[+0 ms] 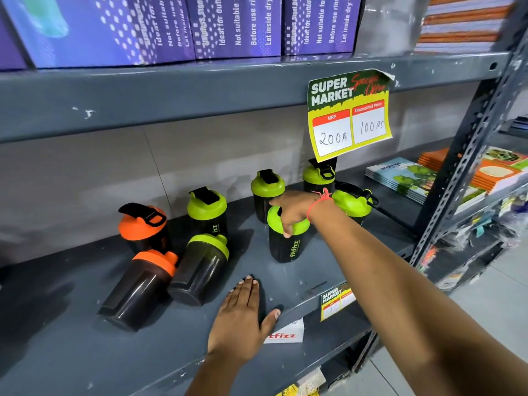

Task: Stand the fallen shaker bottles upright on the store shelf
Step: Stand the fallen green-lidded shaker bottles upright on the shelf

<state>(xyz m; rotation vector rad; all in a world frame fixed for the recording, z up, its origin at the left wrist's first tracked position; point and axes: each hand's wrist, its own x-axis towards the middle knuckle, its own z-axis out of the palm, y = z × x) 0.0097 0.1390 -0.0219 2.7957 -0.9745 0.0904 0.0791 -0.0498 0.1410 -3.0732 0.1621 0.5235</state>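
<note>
My right hand (294,210) grips the green lid of an upright black shaker bottle (287,247) in the middle of the grey shelf (85,352). My left hand (243,318) rests flat and open on the shelf's front part. Two bottles lie on their sides at the left: an orange-lidded one (137,290) and a green-lidded one (200,272). Behind them stand an orange-lidded bottle (143,227) and a green-lidded one (207,210). Two more green-lidded bottles stand at the back (267,187) (317,175). Another green-lidded bottle (354,204) is partly hidden by my right arm.
A yellow price sign (348,115) hangs from the upper shelf edge. Purple boxes (234,24) fill the shelf above. Stacks of booklets (400,178) lie at the right. A perforated metal upright (463,155) bounds the shelf on the right. A small label (337,301) sticks on the front edge.
</note>
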